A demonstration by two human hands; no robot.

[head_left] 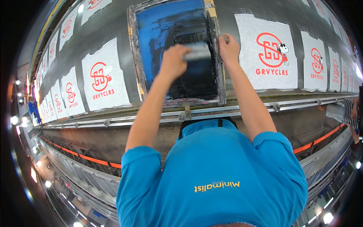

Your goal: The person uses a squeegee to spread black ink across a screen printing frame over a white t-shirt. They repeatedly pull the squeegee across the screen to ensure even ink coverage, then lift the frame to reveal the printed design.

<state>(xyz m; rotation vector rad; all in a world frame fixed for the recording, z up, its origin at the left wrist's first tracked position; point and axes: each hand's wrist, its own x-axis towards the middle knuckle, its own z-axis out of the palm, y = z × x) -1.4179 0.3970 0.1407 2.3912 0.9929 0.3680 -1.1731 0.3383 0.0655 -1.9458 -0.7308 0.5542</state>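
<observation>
A screen-printing frame (pixel 133 49) lies on the table in front of me, its blue mesh (pixel 151 19) smeared with black ink (pixel 194 85). My left hand (pixel 174 62) is over the mesh, closed on the end of a pale squeegee (pixel 198 52); both are blurred by motion. Black ink surrounds the squeegee; its lower edge is hard to make out. At the frame's right side, my right hand (pixel 229 48) has its fingers curled on the rim. Tape patches cover parts of the frame's border.
White fabric pieces with red prints lie in rows on the dark table (pixel 227 11). The nearest right piece (pixel 266 53) also bears a black cartoon figure; the nearest left piece (pixel 104 75) has only a pale patch there. A metal rail (pixel 211 109) runs along the table's front edge.
</observation>
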